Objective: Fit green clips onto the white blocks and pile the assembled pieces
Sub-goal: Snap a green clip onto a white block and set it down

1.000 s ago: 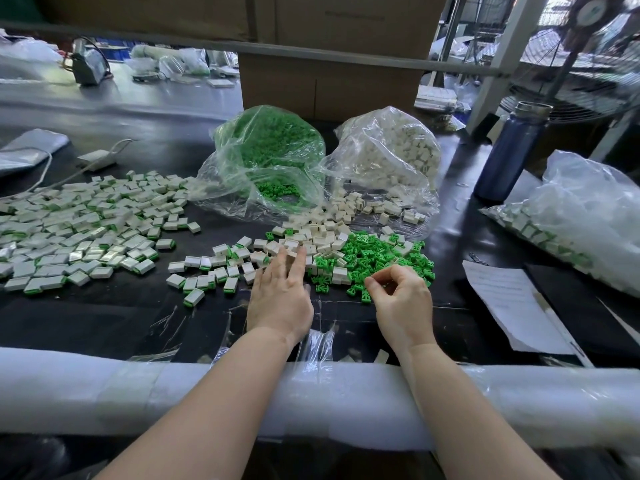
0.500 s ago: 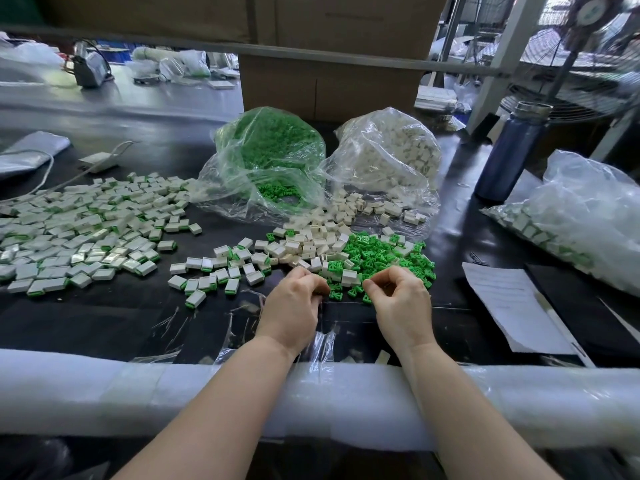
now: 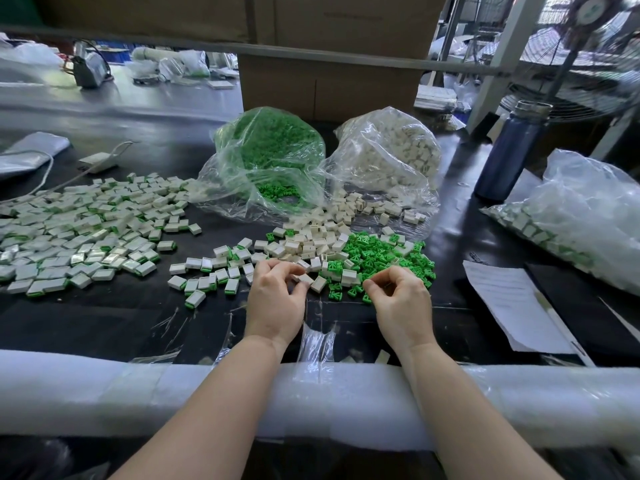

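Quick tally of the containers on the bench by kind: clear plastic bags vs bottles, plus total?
Clear plastic bags: 3, the bag of green clips, the bag of white blocks and the bag of finished pieces
Bottles: 1, the blue bottle
Total: 4

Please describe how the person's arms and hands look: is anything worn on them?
Both forearms are bare up to the bottom edge of the picture; no sleeves show. The left hand and right hand wear no gloves, and no rings, watch or bracelet are visible.
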{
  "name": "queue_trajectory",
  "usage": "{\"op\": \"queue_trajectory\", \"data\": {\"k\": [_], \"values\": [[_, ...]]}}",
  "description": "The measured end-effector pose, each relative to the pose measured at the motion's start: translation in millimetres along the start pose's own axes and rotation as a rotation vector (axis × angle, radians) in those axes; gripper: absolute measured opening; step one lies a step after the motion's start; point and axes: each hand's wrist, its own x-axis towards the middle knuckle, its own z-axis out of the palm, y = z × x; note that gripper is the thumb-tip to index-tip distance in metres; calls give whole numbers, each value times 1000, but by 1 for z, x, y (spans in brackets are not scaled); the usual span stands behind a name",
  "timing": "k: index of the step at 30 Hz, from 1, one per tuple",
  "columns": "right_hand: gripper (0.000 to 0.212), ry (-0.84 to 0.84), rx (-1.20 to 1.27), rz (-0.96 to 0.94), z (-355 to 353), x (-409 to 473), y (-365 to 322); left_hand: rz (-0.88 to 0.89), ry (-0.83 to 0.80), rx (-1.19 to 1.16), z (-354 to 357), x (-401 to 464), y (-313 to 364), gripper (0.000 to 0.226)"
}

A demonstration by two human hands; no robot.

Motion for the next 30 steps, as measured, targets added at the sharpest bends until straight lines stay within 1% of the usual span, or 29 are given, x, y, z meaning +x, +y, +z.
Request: {"op": "queue_trajectory", "data": {"k": [3,6,9,11,12,13,15,18,20,22,25,27,30], "values": [[18,-5,-33,26,0,0,-1,-68,39,29,-1,0,1,24],[17,-39,-80,35,0,-1,-2,-130,39,80,-1,0,0,22],[11,-70,-128,-2,0,-1,-3,-80,-55,140,0,-1,0,16],[3,-96,-151,-51,1,-2,-4,-47,-127,198,1,-2,-1,18],[4,-115,-172,-85,2,-3,-4,-42,-132,194,1,-3,-1,17],[10,-139,-200,-121,3,-3,-4,-44,-110,174,1,-2,-2,16],[20,-186,-270,-175,5,-4,-4,-63,7,171,0,-2,-4,16],[30,-240,-380,-216,8,-5,-4,-158,182,297,-3,0,-7,27],[32,-247,-423,-232,9,-5,-3,-169,216,384,-5,-1,-6,32],[33,-236,-435,-247,10,-6,-3,-76,153,433,-3,-1,-6,38],[34,-230,-463,-270,11,-6,-3,47,-38,517,3,-1,-6,47],[34,-237,-502,-288,12,-7,-2,54,-98,515,5,-2,-6,41],[31,-210,-510,-295,12,-6,-2,93,-90,495,5,-3,-6,25]]}}
